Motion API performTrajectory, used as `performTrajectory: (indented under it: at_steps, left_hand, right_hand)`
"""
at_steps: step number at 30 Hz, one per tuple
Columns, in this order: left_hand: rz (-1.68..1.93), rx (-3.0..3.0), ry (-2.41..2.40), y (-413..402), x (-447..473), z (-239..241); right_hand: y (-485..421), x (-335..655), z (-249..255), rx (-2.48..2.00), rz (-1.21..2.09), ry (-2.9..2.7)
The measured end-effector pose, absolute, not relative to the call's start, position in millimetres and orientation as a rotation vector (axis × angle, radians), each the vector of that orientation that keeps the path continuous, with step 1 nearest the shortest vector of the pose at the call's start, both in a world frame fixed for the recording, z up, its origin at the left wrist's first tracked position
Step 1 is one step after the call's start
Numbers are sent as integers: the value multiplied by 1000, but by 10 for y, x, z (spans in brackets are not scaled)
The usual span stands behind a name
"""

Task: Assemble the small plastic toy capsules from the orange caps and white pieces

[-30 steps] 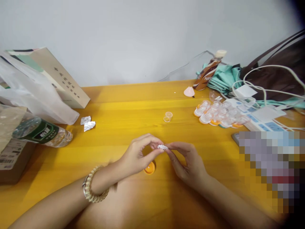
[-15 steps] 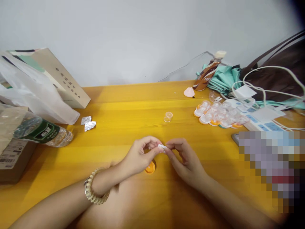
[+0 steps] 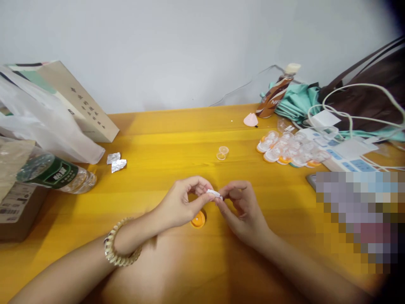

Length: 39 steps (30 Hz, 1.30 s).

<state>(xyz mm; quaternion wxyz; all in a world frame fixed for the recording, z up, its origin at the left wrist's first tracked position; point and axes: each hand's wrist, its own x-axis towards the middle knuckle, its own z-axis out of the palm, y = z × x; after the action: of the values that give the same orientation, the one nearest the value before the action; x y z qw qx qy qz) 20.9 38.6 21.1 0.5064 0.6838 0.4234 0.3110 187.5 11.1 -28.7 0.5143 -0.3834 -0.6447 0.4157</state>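
Observation:
Between both hands, above the table, is a small white piece (image 3: 214, 193); it is too small for me to tell its kind. My left hand (image 3: 186, 200) pinches its left end between thumb and fingertips. At its right end, the thumb and forefinger of my right hand (image 3: 243, 209) are closed on it too. On the table just below my left hand lies a round orange cap (image 3: 198, 219), partly covered by the hand. Beyond the hands stands a clear plastic cover (image 3: 223, 152) in two small round parts.
Several clear-topped orange and white capsules (image 3: 291, 147) cluster at the right, by a power strip (image 3: 344, 162) with cables. A brown drink bottle (image 3: 274, 95) and pink cone (image 3: 251, 120) stand behind. Left are foil pieces (image 3: 118, 165), a water bottle (image 3: 57, 173) and a paper bag (image 3: 85, 105).
The white piece has turned slightly between my fingertips and more of it shows. Both hands stay together in nearly the same place; the whole view has shifted a little.

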Motion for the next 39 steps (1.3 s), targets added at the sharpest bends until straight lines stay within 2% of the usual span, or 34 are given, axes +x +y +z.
performTrajectory:
  at_steps: [3, 8, 11, 30, 39]
  left_hand:
    - [571, 1852, 1034, 437, 63, 349]
    - [155, 2128, 1058, 460, -142, 524]
    - [27, 2204, 1033, 433, -141, 524]
    - [35, 2577, 969, 198, 8, 378]
    - [153, 2363, 1013, 299, -10, 411]
  right_hand:
    - [128, 1888, -304, -993, 1003, -1615]
    - [127, 1895, -318, -1092, 842, -2073]
    - [106, 1866, -309, -1128, 770, -2220]
    - [76, 1794, -319, -1155, 665, -2301]
    - [146, 1822, -294, -1101, 809, -2207]
